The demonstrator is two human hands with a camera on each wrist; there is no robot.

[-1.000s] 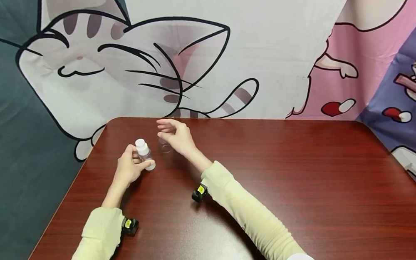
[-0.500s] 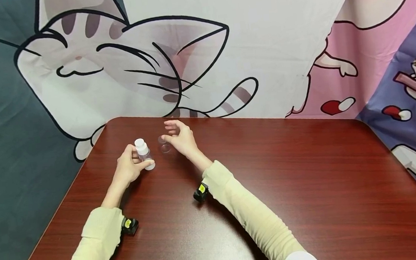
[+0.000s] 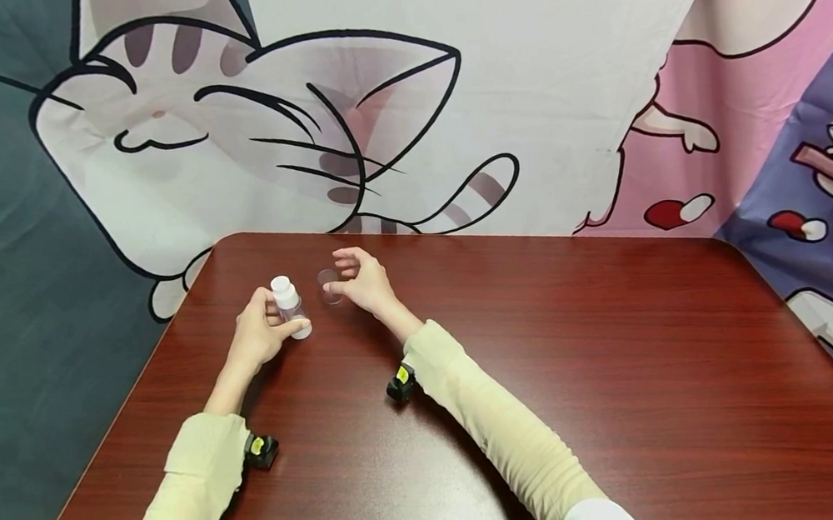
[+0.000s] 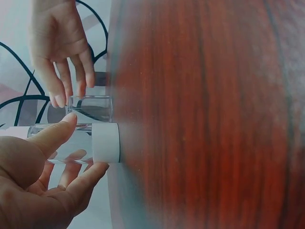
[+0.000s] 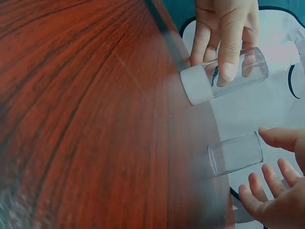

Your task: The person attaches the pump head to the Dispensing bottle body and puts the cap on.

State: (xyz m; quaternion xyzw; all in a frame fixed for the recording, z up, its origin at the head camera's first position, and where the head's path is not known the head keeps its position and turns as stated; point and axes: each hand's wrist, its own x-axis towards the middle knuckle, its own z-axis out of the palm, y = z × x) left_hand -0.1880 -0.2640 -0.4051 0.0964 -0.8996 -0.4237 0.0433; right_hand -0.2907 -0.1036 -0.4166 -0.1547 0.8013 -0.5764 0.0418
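Note:
My left hand (image 3: 254, 332) grips a small clear bottle (image 3: 287, 296) with a white top and a white base, standing upright on the table. In the left wrist view the thumb lies across the bottle's clear body (image 4: 78, 140), with the fingers curled round the other side. Right of the bottle stands a clear cylindrical cap (image 3: 330, 287), see-through and hard to make out. Beside it is my right hand (image 3: 370, 285), its fingers loosely spread and not closed round it. In the right wrist view that thumb tip comes very near the clear cap's (image 5: 237, 152) upper rim; contact cannot be told.
Both items sit near the far left corner of a reddish-brown wooden table (image 3: 584, 361). Behind the table's far edge hangs a cloth (image 3: 536, 98) printed with a cartoon cat. Small black wrist cameras (image 3: 260, 452) sit under both sleeves.
My right hand has drawn slightly right and down, leaving more of the clear cap in sight. The left hand and the bottle have stayed in place.

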